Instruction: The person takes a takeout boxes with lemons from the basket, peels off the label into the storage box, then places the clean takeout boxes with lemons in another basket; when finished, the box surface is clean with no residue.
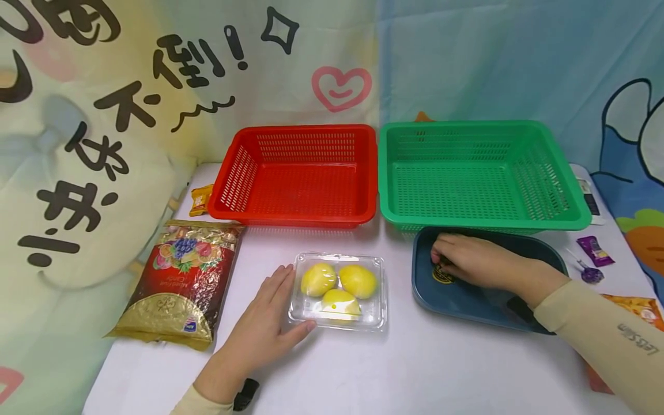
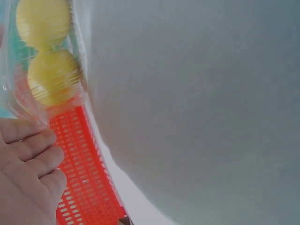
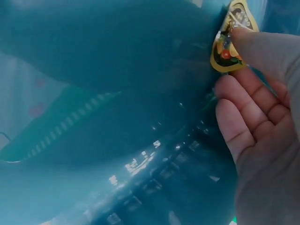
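In the head view a clear plastic box [image 1: 377,291] holding three lemons [image 1: 319,279] rests on the white table. My left hand [image 1: 264,323] lies along the left side of this box, fingers extended and thumb spread at its near corner. The left wrist view shows the fingertips [image 2: 55,138] right at the box's edge. Over on the right, my right hand [image 1: 474,259] reaches into a dark blue tray [image 1: 467,305]. Between thumb and fingers it pinches a small black and gold label [image 3: 227,54] printed with fruit, which looks bent.
A red basket [image 1: 306,222] and a green basket [image 1: 487,222] stand side by side behind. At left lie a candy bag [image 1: 176,282] and a small orange packet [image 1: 201,200]. A purple packet [image 1: 595,251], a lollipop [image 1: 591,274] and an orange bag [image 1: 640,308] lie at right.
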`<state>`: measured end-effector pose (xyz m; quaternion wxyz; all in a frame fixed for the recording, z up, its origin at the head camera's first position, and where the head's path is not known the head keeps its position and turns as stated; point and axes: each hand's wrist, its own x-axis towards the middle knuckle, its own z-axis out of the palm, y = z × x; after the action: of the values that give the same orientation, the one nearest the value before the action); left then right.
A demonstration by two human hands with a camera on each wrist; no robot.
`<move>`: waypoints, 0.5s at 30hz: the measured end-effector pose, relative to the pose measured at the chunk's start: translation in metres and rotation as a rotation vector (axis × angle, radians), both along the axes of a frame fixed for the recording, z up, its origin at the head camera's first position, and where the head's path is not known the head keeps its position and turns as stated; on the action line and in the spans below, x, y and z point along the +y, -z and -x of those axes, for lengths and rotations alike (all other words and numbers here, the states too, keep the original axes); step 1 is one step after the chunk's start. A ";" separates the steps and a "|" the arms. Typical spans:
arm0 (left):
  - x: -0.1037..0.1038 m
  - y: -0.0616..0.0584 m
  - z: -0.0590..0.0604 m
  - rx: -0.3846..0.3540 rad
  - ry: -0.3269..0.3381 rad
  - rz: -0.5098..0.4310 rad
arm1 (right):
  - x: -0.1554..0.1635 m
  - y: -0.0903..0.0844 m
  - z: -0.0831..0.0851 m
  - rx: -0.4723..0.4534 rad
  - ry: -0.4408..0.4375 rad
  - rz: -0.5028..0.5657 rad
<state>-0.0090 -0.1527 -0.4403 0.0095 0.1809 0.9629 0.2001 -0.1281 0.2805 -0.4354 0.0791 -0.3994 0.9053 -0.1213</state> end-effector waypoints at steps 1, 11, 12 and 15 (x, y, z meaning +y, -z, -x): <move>0.000 0.000 0.000 -0.003 -0.001 0.000 | 0.000 0.000 0.000 0.003 0.002 0.002; 0.000 -0.002 0.000 -0.038 -0.004 -0.001 | 0.002 0.000 -0.003 0.038 -0.007 0.032; 0.000 -0.002 0.000 -0.044 -0.006 0.001 | 0.002 0.000 -0.004 0.040 -0.007 0.032; -0.001 -0.002 0.000 -0.048 -0.006 0.004 | 0.004 0.000 -0.005 0.040 -0.003 0.031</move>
<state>-0.0086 -0.1534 -0.4385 0.0322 0.1732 0.9633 0.2026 -0.1232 0.2841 -0.4358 0.0550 -0.4042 0.9041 -0.1271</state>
